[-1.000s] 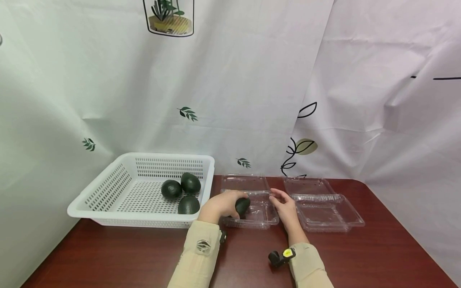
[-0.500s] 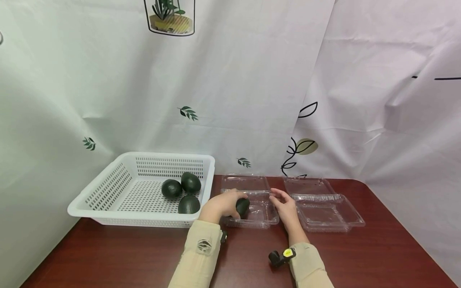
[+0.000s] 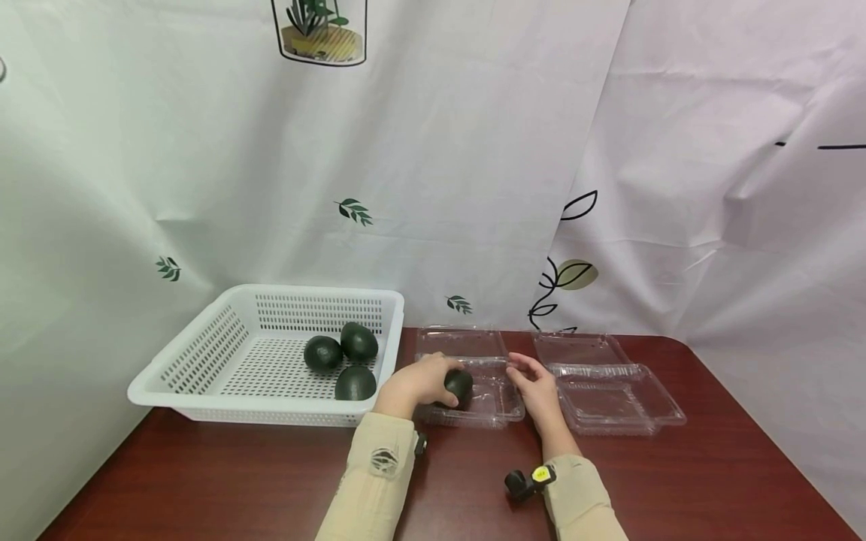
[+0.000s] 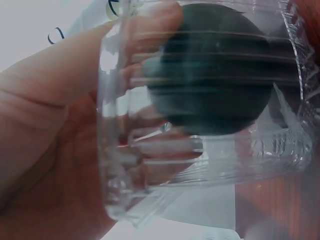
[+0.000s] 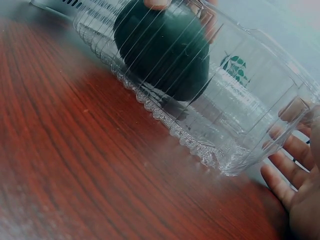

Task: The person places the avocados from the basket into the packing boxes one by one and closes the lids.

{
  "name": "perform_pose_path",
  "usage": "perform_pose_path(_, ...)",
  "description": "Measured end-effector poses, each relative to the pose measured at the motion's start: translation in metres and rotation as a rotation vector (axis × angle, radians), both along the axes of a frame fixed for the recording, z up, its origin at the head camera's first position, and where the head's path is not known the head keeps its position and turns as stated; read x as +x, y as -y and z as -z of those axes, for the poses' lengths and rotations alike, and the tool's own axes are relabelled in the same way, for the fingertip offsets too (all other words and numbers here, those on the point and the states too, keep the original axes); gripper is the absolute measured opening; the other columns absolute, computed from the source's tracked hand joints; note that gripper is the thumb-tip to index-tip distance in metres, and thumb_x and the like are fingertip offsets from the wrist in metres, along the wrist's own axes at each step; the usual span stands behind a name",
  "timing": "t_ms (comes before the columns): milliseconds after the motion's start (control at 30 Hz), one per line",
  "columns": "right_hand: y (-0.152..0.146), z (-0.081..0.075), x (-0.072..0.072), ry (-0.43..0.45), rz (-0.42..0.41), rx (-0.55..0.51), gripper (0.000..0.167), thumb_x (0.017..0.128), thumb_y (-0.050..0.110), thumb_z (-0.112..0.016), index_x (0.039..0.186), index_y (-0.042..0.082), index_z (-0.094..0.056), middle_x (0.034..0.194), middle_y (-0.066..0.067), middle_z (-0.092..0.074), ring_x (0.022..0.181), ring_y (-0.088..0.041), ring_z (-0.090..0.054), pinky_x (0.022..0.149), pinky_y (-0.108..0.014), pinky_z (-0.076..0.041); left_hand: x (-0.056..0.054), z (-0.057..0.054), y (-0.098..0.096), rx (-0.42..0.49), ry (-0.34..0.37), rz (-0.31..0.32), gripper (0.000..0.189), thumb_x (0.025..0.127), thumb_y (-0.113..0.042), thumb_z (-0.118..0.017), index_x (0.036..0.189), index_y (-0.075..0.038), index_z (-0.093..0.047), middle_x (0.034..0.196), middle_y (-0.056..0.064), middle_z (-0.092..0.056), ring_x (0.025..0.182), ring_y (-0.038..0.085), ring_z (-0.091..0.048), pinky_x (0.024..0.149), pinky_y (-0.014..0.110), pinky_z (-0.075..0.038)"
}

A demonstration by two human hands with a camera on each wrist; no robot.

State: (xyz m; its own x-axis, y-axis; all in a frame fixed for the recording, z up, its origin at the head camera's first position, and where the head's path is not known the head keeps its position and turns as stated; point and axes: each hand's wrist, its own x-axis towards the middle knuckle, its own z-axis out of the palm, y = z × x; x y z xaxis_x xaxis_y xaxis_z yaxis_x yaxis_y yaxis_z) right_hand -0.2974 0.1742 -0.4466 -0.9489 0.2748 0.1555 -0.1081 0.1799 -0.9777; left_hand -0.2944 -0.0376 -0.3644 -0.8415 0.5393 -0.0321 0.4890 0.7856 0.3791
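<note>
A dark green avocado is inside the near half of a clear plastic clamshell box. Thumb and fingers of my left hand hold it from the left side. Through the ribbed wall, the left wrist view shows the avocado with the thumb at its upper left and fingers behind. My right hand is at the box's right side, its thumb and forefinger pinching the rim. In the right wrist view its other fingers extend loosely outside the wall. The avocado sits low, close to the box floor.
A white perforated basket stands left, with three avocados in its right part. A second open clamshell box lies to the right. The reddish-brown table meets a white printed cloth behind.
The avocado has turned and shifted slightly right inside the box, and my left fingers have moved a little with it. My right hand keeps its place at the rim.
</note>
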Motion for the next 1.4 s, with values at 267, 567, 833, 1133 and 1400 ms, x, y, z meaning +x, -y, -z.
perform_pose_path(267,-0.001,0.000,0.000,0.008,-0.008,0.002,0.033,0.086,0.012,-0.066,0.117,0.004,-0.062,0.106,-0.012,-0.063,0.082,-0.005,-0.054,0.063,-0.019,-0.042,0.000,0.000,0.000,0.010,0.006,0.008,0.059,0.070,-0.020,-0.080,0.124,-0.010,-0.058,0.115,0.010,-0.057,0.102,0.026,-0.050,0.085,0.039,-0.043)
perform_pose_path(567,-0.001,0.001,-0.001,0.009,0.001,0.016,0.030,0.086,0.010,-0.065,0.116,0.005,-0.063,0.102,-0.011,-0.064,0.081,-0.007,-0.054,0.062,-0.020,-0.042,0.002,-0.002,-0.001,0.013,0.019,-0.011,0.059,0.071,-0.021,-0.079,0.125,-0.012,-0.058,0.115,0.008,-0.056,0.102,0.025,-0.050,0.085,0.039,-0.043)
perform_pose_path(833,-0.001,0.001,0.000,0.003,-0.005,0.002,0.031,0.086,0.011,-0.066,0.116,0.004,-0.063,0.102,-0.011,-0.063,0.081,-0.009,-0.052,0.062,-0.020,-0.042,0.007,-0.013,0.002,0.033,-0.022,-0.021,0.061,0.073,-0.023,-0.078,0.128,-0.013,-0.055,0.123,0.009,-0.053,0.114,0.025,-0.047,0.092,0.040,-0.041)
perform_pose_path(1133,-0.002,0.000,-0.001,-0.013,0.001,-0.011,0.030,0.086,0.009,-0.065,0.115,0.004,-0.063,0.102,-0.013,-0.064,0.079,-0.007,-0.053,0.061,-0.020,-0.042,0.012,-0.090,0.047,0.074,-0.119,-0.095,0.069,0.078,-0.023,-0.073,0.139,-0.011,-0.042,0.141,0.015,-0.038,0.130,0.032,-0.032,0.103,0.050,-0.028)
perform_pose_path(1400,-0.002,0.003,0.000,0.005,-0.004,0.011,0.033,0.086,0.014,-0.067,0.117,0.004,-0.062,0.103,-0.010,-0.064,0.081,-0.007,-0.052,0.062,-0.021,-0.042,-0.023,-0.123,0.114,0.026,-0.167,-0.166,0.059,0.083,-0.017,-0.067,0.135,-0.001,-0.043,0.134,0.025,-0.043,0.124,0.040,-0.038,0.101,0.053,-0.029)
